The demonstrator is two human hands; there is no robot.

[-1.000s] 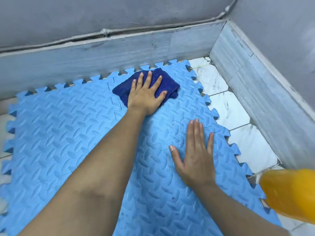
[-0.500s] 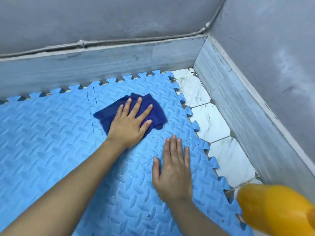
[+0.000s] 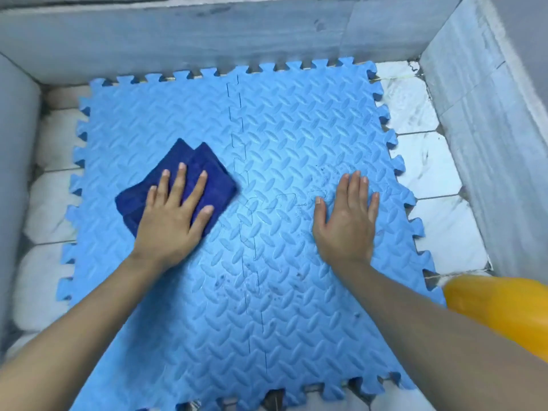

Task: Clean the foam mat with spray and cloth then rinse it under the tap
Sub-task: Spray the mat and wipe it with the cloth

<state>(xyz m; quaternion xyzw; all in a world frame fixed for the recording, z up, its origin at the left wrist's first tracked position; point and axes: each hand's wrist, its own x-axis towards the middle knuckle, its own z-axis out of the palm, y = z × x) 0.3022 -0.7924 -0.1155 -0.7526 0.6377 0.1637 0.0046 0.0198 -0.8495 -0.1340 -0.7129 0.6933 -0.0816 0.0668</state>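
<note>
white tiles (image 3: 427, 170) border mat (image 3: 296, 129); yellow bottle (image 3: 504, 307) beside.

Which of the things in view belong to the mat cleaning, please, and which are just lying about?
Part of the job:
- blue foam mat
- dark blue cloth, pressed flat under the left hand
- right hand, flat on the mat
- yellow bottle, probably the spray

Just there:
- white floor tiles
- grey walls

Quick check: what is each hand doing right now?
Left hand: open, flat, pressing the dark blue cloth onto the foam mat.
Right hand: open, flat on the mat, holding nothing.
</note>
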